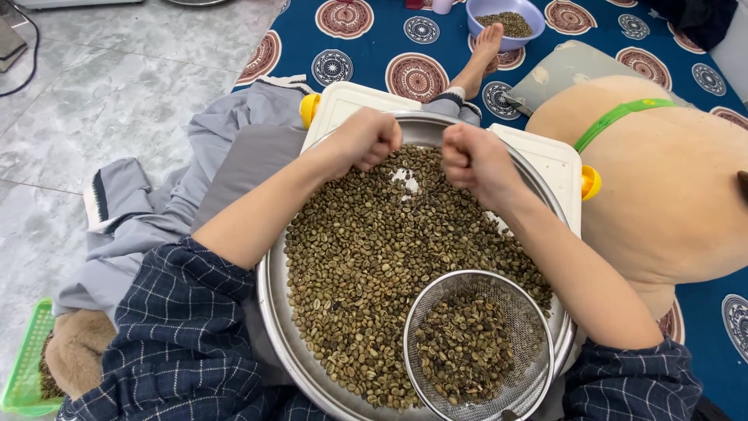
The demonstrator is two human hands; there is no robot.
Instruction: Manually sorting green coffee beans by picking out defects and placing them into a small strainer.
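A wide steel pan rests on my lap, spread with green-brown coffee beans. A round wire-mesh sieve sits in the pan's near right part and holds more beans. My left hand hovers over the far side of the bean layer with its fingers curled into a loose fist. My right hand is close beside it, also curled, fingertips down at the beans. Whether either fist pinches a bean is hidden. A small bare patch of pan shows between the hands.
A white lidded box with yellow clips lies under the pan. A tan plush cushion with a green strap sits at right. A lavender bowl of beans stands on the blue patterned mat. A green basket is on the tiled floor, lower left.
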